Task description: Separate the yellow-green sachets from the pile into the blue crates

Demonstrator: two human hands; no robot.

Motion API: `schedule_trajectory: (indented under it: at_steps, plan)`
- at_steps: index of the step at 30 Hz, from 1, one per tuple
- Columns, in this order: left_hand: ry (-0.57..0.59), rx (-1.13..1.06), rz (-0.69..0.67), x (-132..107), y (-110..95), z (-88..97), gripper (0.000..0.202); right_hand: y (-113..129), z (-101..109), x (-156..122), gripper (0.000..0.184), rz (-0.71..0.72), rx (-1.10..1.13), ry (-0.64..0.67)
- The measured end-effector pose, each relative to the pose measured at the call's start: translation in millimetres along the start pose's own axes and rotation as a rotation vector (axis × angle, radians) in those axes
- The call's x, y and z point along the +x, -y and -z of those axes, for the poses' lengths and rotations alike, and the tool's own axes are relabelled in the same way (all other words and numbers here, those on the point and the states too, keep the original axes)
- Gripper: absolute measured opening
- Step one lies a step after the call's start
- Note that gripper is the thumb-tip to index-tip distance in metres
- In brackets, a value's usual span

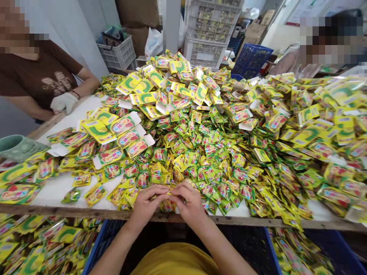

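Note:
My left hand [151, 199] and my right hand [188, 199] meet at the table's front edge, each with thumb and fingers pinched together. Between their fingertips shows a sliver of a small yellow packet [171, 192], mostly hidden by the fingers. Just below the fingertips lies another small packet [168, 206]. Beyond my hands spreads a heap of small shiny green and yellow sachets [183, 147]. Flat yellow cardboard boxes [97, 130], several with white flaps open, lie to the left. More boxes [180, 67] are piled on top at the back.
Across the left corner stands a person in a brown shirt, with a white-gloved hand [63, 102] on the table edge [43, 128]. A green mug [23, 148] stands at left. Filled blue crates [96, 244] sit below the table. White crates [205, 49] are stacked behind; another person is at right.

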State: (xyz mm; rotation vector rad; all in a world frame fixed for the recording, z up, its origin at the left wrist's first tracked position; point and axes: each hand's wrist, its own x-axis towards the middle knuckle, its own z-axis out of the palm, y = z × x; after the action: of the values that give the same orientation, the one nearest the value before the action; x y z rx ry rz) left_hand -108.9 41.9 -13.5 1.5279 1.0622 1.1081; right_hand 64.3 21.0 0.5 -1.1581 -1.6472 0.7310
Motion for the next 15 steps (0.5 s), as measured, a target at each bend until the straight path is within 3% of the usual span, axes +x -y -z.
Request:
schedule_trajectory:
  at_steps: [5, 10, 13, 15]
  plan:
    - [0.058, 0.08, -0.12, -16.1, 9.4, 5.2, 0.019, -2.6, -3.5, -22.6, 0.016, 0.065, -0.174, -0.002]
    - [0.041, 0.087, -0.233, -26.9, 18.9, -6.3, 0.02, -1.5, -11.6, -40.7, 0.023, 0.108, -0.218, 0.01]
    - [-0.013, 0.206, -0.167, -26.3, 21.4, -8.1, 0.015, -8.7, 11.7, -30.3, 0.027, 0.101, -0.212, 0.054]
    - [-0.175, 0.269, -0.035, -26.9, 17.1, 4.8, 0.025, -23.5, 50.3, -15.3, 0.03, 0.063, -0.348, -0.035]
